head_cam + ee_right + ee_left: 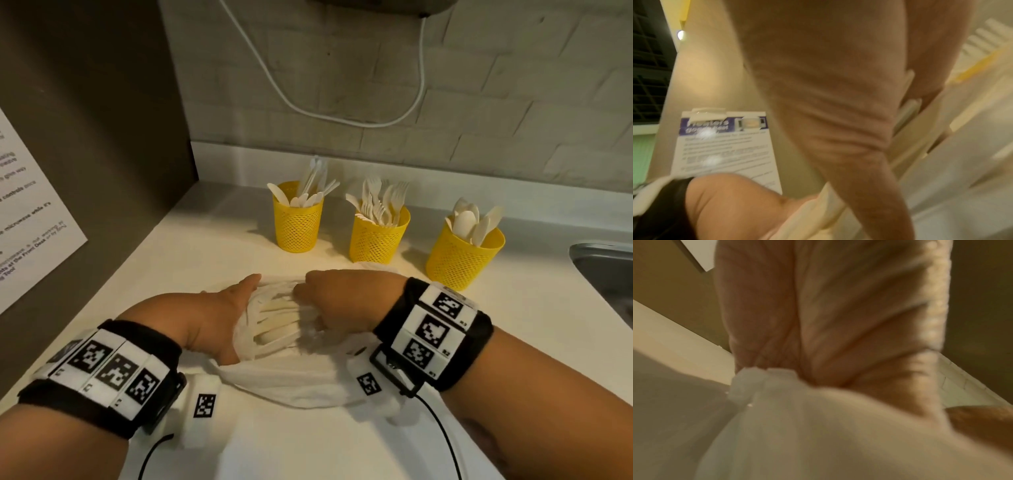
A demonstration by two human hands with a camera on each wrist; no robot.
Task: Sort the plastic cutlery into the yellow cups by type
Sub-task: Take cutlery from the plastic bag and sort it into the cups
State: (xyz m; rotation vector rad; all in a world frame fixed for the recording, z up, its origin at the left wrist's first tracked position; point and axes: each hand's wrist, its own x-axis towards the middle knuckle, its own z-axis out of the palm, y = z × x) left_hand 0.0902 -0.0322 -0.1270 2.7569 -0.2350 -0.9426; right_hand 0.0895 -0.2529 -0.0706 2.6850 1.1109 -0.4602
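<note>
Both hands were on a thin white plastic bag [284, 380] lying on the tabletop [212, 240]. The left hand [222, 315] had the bag's film bunched up in its palm, fingers hidden inside, so it was gripping the bag; the left wrist view showed the plastic gathered right at the palm. The right hand [337, 294] was curled into a fist around the other side of the bag's mouth, with a few white handles tucked against its palm in the right wrist view.

Between the two hands sat a bundle of white cutlery [277, 322] inside the bag, long axes running roughly left to right, from one hand to the other. Couldn't tell which ends were the handles, too blurry through the plastic.

The tabletop was pale cream, with a white brick wall behind it and a white cable [342, 118] drooping across it. A sink [606, 270] edge showed at far right, and a printed notice [30, 212] hung on the dark panel to the left.

Past the hands stood three yellow mesh cups in a row: the left cup [297, 224] held knives, the middle cup [376, 238] forks, the right cup [460, 258] spoons, all upright.
</note>
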